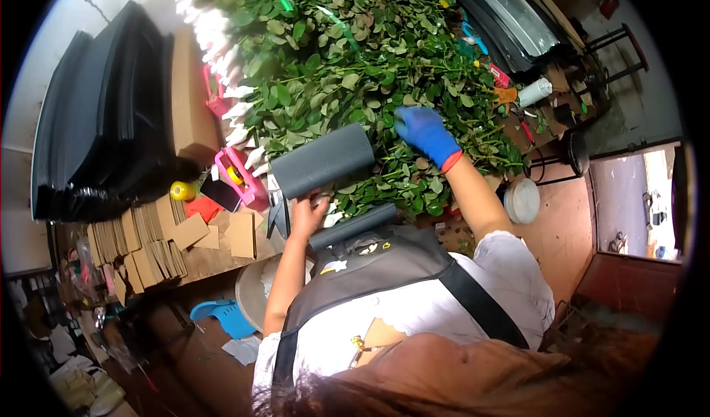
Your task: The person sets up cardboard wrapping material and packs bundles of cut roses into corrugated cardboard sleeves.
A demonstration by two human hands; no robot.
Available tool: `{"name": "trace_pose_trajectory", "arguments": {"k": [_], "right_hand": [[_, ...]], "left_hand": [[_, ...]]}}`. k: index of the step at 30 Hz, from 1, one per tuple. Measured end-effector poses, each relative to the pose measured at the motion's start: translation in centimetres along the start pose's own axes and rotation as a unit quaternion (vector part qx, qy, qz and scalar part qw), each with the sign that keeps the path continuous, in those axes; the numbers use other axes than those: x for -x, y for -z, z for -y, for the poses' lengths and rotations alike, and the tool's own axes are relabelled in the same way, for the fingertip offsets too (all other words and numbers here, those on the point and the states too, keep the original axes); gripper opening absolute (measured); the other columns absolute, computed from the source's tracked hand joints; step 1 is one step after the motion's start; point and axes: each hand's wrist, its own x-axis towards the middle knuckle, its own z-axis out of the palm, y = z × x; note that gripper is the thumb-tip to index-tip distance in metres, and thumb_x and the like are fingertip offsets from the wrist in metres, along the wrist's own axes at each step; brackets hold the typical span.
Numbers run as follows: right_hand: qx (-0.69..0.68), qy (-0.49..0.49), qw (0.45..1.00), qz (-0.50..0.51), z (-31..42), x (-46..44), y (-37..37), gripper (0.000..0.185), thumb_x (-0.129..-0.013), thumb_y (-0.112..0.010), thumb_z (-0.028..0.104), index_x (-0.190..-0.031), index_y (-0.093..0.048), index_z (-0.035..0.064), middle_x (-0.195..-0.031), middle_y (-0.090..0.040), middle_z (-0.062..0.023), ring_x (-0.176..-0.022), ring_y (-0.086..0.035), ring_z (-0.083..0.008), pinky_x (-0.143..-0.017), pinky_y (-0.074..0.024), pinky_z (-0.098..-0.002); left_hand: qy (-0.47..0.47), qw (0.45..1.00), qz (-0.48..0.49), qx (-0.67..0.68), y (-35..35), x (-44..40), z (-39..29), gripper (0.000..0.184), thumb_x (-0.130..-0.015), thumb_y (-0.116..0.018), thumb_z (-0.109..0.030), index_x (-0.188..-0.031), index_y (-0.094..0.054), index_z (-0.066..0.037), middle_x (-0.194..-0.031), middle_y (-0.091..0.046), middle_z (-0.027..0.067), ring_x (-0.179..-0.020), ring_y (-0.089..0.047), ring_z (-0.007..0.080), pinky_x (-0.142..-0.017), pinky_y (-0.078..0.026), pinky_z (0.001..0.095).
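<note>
My left hand (307,215) is bare, its fingers bent at the lower edge of a dark grey corrugated sheet (323,161) that curves over like a roll. White flower heads (332,214) show just beside those fingers. In a blue glove with an orange cuff, my right hand (427,134) is over the leafy stems (355,69); its fingertips are blurred, and whether they grip a stem cannot be made out. A second dark rolled piece (355,226) lies along the table edge against my apron (370,265).
Dark sheets (103,114) stand stacked at the left. Cardboard pieces (151,243), a pink tape dispenser (240,180) and scissors (278,216) lie on the bench. Blue pruning shears (475,38) are at the back right. A blue chair (222,317) and a white bucket (523,200) stand lower down.
</note>
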Motion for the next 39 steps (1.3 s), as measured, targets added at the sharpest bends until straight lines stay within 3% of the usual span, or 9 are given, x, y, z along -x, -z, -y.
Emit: {"name": "trace_pose_trajectory", "arguments": {"k": [6, 10, 13, 17, 23, 26, 31, 36, 39], "right_hand": [[-0.009, 0.164, 0.900, -0.405, 4.2, -12.7, 1.3, 0.031, -0.090, -0.061, 0.026, -0.118, -0.066, 0.0138, -0.105, -0.071, -0.0079, -0.091, -0.068, -0.0323, -0.088, -0.0506, -0.0458], [0.064, -0.028, 0.997, 0.029, 6.6, -16.8, 2.2, 0.021, -0.089, -0.057, 0.020, -0.107, -0.067, 0.0149, -0.100, -0.070, -0.0106, -0.105, -0.063, -0.0276, -0.090, -0.0462, -0.0412], [-0.042, 0.178, 0.931, -0.317, 8.8, -11.1, 5.9, 0.021, -0.086, -0.061, 0.016, -0.105, -0.070, 0.0179, -0.100, -0.071, -0.0060, -0.090, -0.067, -0.0264, -0.088, -0.0487, -0.0397], [-0.089, 0.302, 0.894, -0.318, 5.5, -7.9, 7.4, 0.024, -0.089, -0.063, 0.019, -0.112, -0.070, 0.0200, -0.108, -0.069, -0.0017, -0.099, -0.065, -0.0231, -0.085, -0.0503, -0.0381], [-0.098, 0.315, 0.934, -0.140, 2.0, 5.2, 11.3, 0.035, -0.080, -0.071, 0.009, -0.114, -0.072, 0.0148, -0.112, -0.069, -0.0098, -0.103, -0.065, -0.0316, -0.087, -0.0505, -0.0426], [-0.106, 0.272, 0.955, -0.042, -1.0, 7.1, 4.9, 0.036, -0.079, -0.069, 0.005, -0.114, -0.071, 0.0150, -0.110, -0.070, -0.0093, -0.101, -0.065, -0.0315, -0.088, -0.0510, -0.0432], [0.140, 0.139, 0.966, -0.165, 0.2, 7.9, -1.1, 0.035, -0.078, -0.071, 0.015, -0.112, -0.068, 0.0174, -0.113, -0.068, -0.0101, -0.098, -0.065, -0.0322, -0.086, -0.0523, -0.0425], [-0.238, 0.305, 0.922, -0.020, 9.1, 9.2, 2.4, 0.044, -0.084, -0.069, 0.028, -0.125, -0.061, 0.0139, -0.093, -0.071, -0.0123, -0.085, -0.068, -0.0340, -0.075, -0.0542, -0.0468], [-0.065, 0.221, 0.961, 0.154, 16.0, 7.8, 1.6, 0.036, -0.089, -0.063, 0.043, -0.108, -0.068, 0.0133, -0.095, -0.073, -0.0125, -0.089, -0.070, -0.0334, -0.076, -0.0545, -0.0466]], "left_hand": [[0.045, 0.998, 0.047, 0.024, -0.2, -0.2, 1.0, 0.052, -0.083, -0.078, -0.024, -0.125, -0.061, 0.002, -0.119, -0.066, 0.0197, -0.106, -0.065, 0.0284, -0.092, -0.050, 0.0357], [0.048, 0.998, 0.039, 0.024, -0.3, 0.2, 0.7, 0.051, -0.086, -0.075, -0.021, -0.128, -0.058, 0.002, -0.119, -0.066, 0.0195, -0.106, -0.066, 0.0277, -0.092, -0.051, 0.0344], [0.063, 0.996, 0.054, 0.041, -0.5, 0.1, 1.0, 0.048, -0.086, -0.075, -0.021, -0.125, -0.059, 0.002, -0.118, -0.065, 0.0201, -0.102, -0.068, 0.0274, -0.090, -0.053, 0.0357], [0.049, 0.997, 0.049, 0.033, -0.5, 0.4, 1.2, 0.045, -0.085, -0.075, -0.025, -0.120, -0.063, 0.000, -0.110, -0.069, 0.0209, -0.098, -0.069, 0.0324, -0.085, -0.054, 0.0396], [-0.124, 0.978, 0.064, -0.154, -1.9, 0.5, 5.9, 0.045, -0.082, -0.072, -0.022, -0.122, -0.063, -0.004, -0.108, -0.069, 0.0174, -0.093, -0.068, 0.0332, -0.083, -0.053, 0.0428], [0.046, 0.979, 0.005, 0.200, -2.2, 0.2, 2.1, 0.041, -0.082, -0.072, -0.026, -0.114, -0.062, -0.003, -0.104, -0.067, 0.0164, -0.089, -0.067, 0.0311, -0.079, -0.054, 0.0423], [0.043, 0.995, 0.064, 0.059, 0.0, -0.7, 0.0, 0.039, -0.083, -0.073, -0.018, -0.119, -0.063, -0.004, -0.111, -0.067, 0.0187, -0.100, -0.065, 0.0309, -0.088, -0.051, 0.0406], [0.041, 0.996, 0.060, 0.046, 0.8, -0.6, -1.7, 0.031, -0.085, -0.071, -0.027, -0.108, -0.068, -0.006, -0.102, -0.070, 0.0156, -0.097, -0.066, 0.0320, -0.086, -0.052, 0.0399], [0.041, 0.997, 0.055, 0.047, 1.1, -0.6, -2.5, 0.033, -0.084, -0.072, -0.028, -0.109, -0.069, -0.007, -0.108, -0.069, 0.0179, -0.100, -0.065, 0.0359, -0.088, -0.051, 0.0421]]}}
